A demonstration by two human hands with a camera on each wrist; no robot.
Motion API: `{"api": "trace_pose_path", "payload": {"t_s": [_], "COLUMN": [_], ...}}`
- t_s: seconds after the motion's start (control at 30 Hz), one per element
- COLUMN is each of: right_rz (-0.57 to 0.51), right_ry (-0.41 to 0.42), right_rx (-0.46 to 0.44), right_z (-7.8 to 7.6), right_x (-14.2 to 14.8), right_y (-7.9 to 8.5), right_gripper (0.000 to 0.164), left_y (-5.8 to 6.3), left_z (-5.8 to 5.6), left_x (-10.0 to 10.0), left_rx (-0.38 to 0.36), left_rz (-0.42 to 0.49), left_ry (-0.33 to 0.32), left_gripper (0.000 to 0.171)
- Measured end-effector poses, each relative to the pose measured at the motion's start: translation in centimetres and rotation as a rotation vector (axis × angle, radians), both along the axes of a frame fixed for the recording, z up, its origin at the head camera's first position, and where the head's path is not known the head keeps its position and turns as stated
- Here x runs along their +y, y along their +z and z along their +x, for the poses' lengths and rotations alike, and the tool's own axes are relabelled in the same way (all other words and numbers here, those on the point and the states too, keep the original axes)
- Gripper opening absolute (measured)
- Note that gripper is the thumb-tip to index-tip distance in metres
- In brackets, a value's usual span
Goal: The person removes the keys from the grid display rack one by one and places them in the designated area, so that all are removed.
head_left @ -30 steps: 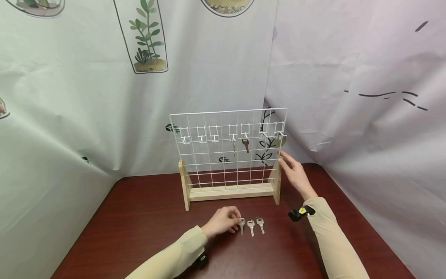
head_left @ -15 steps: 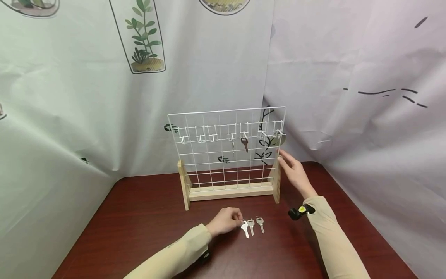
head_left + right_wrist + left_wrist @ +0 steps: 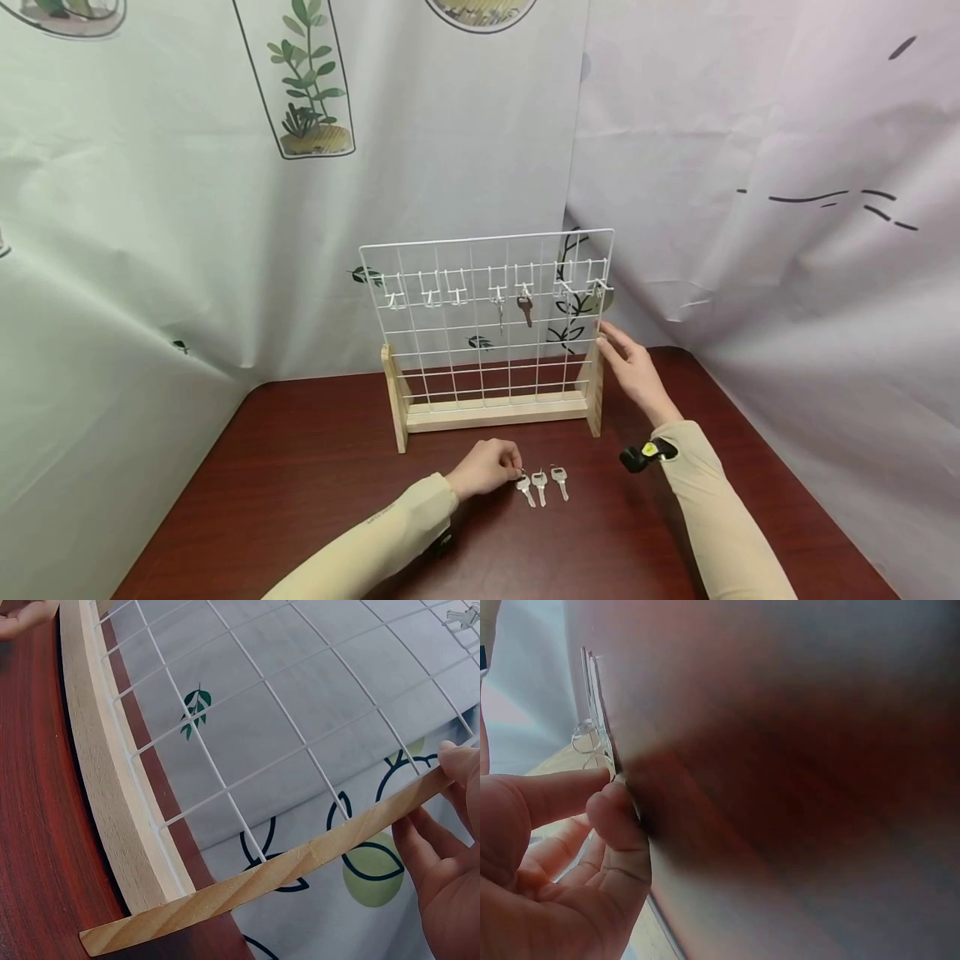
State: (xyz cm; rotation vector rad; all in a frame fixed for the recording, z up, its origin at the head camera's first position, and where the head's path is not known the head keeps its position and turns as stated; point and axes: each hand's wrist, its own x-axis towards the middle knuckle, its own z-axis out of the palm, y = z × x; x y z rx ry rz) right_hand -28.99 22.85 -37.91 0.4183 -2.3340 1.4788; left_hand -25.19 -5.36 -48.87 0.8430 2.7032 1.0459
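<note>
Leftmost key (image 3: 527,492) is resting on the tabletop (image 3: 300,467), the left hand's (image 3: 484,468) grip pinching its ring end.
Only the right wrist view is clearly showing the right hand (image 3: 450,877) straddling the wooden upright (image 3: 285,860).

Room is found on the surface (image 3: 615,533) right of the three keys (image 3: 539,489), but leftward access is blocked by the left grip (image 3: 486,468), and ahead by the wire rack (image 3: 495,413)!
</note>
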Motion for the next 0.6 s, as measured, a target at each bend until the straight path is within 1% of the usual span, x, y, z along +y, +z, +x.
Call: {"api": "trace_pose_path", "payload": {"t_s": [0.2, 0.43, 0.6], "right_rz": [-0.006, 0.001, -0.003], "right_ry": [0.007, 0.001, 0.002], "right_rx": [0.003, 0.009, 0.001], "right_z": [-0.12, -0.18, -0.14], "right_x": [0.02, 0.02, 0.0], "right_y": [-0.02, -0.08, -0.07], "right_gripper": [0.045, 0.045, 0.045], "left_y": [0.21, 0.75, 0.5], "left_z": [-0.47, -0.26, -0.37], "left_x": [0.19, 0.36, 0.24], "left_rx": [-0.002, 0.013, 0.006], "left_rz": [0.0, 0.004, 0.009], "left_ry": [-0.018, -0.034, -0.025], "left_gripper": [0.016, 0.013, 0.012]}}
